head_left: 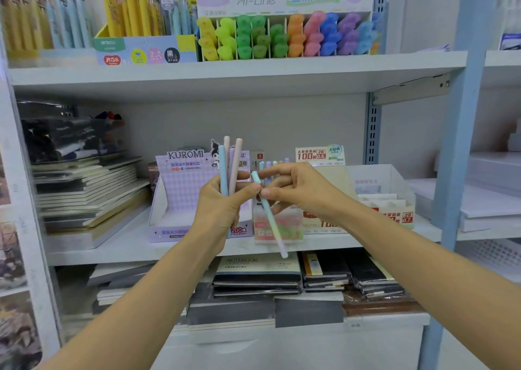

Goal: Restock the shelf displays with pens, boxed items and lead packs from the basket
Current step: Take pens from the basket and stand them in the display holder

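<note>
My left hand [222,203] holds a small bunch of pastel pens [229,164] upright, one blue and two pale pink, in front of the middle shelf. My right hand [293,189] pinches a mint-to-lilac gradient pen [272,223] near its top; the pen slants down and to the right. The fingertips of both hands meet at that pen. Behind the hands stands a small pen display [277,226] with several pastel pens in it, partly hidden. To its left is a purple Kuromi lead box [183,189]; to its right are lead pack boxes [394,214].
The upper shelf [239,71] carries highlighters [284,35] and yellow and blue pens [132,11]. Notebooks [87,195] are stacked at the left of the middle shelf, and more notebooks [259,276] lie on the shelf below. A blue upright post [459,144] stands at the right.
</note>
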Motion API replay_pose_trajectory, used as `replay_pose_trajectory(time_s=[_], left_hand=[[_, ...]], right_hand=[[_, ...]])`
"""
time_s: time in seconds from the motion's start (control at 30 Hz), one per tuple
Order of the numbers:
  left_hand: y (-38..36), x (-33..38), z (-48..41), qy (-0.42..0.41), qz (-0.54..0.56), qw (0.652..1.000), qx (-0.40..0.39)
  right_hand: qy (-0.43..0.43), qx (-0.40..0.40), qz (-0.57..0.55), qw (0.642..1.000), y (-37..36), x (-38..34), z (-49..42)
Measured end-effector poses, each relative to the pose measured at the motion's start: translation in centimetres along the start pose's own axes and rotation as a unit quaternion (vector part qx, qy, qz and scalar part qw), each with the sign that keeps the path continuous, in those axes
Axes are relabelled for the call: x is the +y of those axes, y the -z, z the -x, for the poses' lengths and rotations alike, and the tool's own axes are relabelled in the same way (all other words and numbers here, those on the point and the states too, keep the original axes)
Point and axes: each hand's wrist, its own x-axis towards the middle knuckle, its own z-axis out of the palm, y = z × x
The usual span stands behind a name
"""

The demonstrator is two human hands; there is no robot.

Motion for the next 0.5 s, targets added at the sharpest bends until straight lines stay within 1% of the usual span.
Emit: replay_pose_trajectory(time_s=[0.07, 0.13, 0.27, 0.33, 0.4, 0.5], left_hand=[[0.0, 0.1, 0.0, 0.003, -0.021, 1.0, 0.015], [-0.1, 0.2, -0.2, 0.02, -0.019, 0.999, 0.021], [0.4, 0.1, -0.8, 0.064, -0.036, 0.996, 0.045], [0.8, -0.1, -0.8, 0.082, -0.049, 0.995, 0.036], [1.1, -0.4, -0.8, 0.092, -0.051, 0.994, 0.016], [1.2, -0.7, -0.8, 0.11, -0.042, 0.993, 0.005]], right_hand=[[0.0, -0.008, 0.0, 1.0, 0.2, 0.2, -0.1], [0.007, 0.019, -0.003, 1.0, 1.0, 0.1, -0.5], [0.03, 0.156, 0.013, 0.987, 4.2, -0.3, -1.9], [0.026, 0.22, 0.013, 0.975, 5.3, -0.1, -2.5], [0.029, 0.26, 0.021, 0.965, 5.8, 0.4, -3.0], [0.058, 0.301, 0.012, 0.952, 6.0, 1.1, -3.6]])
